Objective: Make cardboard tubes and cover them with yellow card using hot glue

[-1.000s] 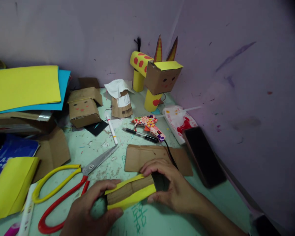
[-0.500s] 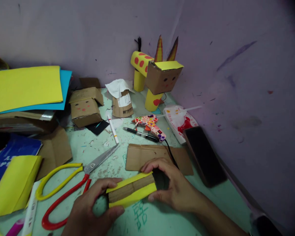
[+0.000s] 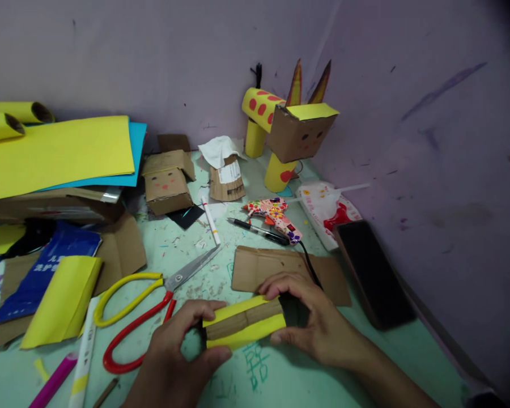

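Between my two hands lies a cardboard tube (image 3: 244, 322) wrapped in yellow paper, with a strip of brown cardboard showing along its upper side. My left hand (image 3: 176, 345) grips its left end, thumb below and fingers above. At the other end, my right hand (image 3: 308, 317) has its thumb and fingers closed around the tube. Large scissors (image 3: 187, 271) with one yellow and one red handle lie partly open beside my left hand. Just beyond my right hand is a flat piece of cardboard (image 3: 255, 269).
A floral glue gun (image 3: 276, 215) and black pen (image 3: 259, 230) lie behind the cardboard. A spotted yellow animal figure (image 3: 297, 133) stands near the wall. At right rests a phone (image 3: 372, 272); at left are stacked yellow sheets (image 3: 68, 153) and a rolled yellow paper (image 3: 63, 300).
The view has turned left, so everything appears farther right and more of the left side shows. Both hands keep hold of the tube, with little visible change in their grip.
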Tool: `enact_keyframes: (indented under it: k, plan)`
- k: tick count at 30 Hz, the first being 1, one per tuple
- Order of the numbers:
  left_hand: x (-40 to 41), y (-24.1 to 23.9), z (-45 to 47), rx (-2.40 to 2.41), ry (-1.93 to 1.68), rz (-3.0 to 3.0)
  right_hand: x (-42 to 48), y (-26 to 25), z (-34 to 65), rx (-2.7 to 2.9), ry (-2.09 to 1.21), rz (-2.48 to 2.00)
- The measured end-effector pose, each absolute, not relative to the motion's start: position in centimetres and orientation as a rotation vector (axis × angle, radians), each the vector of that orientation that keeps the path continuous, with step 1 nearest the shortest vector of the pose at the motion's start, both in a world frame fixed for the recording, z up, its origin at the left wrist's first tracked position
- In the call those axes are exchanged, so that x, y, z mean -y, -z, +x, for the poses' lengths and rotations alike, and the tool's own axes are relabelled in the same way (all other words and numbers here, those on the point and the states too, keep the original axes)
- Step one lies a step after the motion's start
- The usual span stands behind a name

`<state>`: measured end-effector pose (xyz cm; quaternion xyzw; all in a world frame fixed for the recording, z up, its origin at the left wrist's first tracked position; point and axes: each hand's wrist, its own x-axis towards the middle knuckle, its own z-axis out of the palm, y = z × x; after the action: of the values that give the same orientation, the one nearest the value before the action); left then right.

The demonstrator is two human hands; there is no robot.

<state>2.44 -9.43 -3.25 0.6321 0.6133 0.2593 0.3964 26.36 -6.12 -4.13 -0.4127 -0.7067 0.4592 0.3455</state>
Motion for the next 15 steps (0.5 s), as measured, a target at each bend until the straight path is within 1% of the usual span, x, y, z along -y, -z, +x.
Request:
enact_keyframes:
  k: [5,11,15]
  plan:
    - [9.5,3.3,2.5,-1.558,-0.69,1.589,6.1,4.3,26.4,1.833,-1.189,-1.069]
    - [9.9,2.9,3.5,-1.598,-0.834,1.428,6.3,4.4,26.4,1.789,-1.216,-1.078]
    - [9.9,2.8,3.4,-1.621,-0.808,1.443,6.1,4.2,26.4,1.798,-1.227,-1.08]
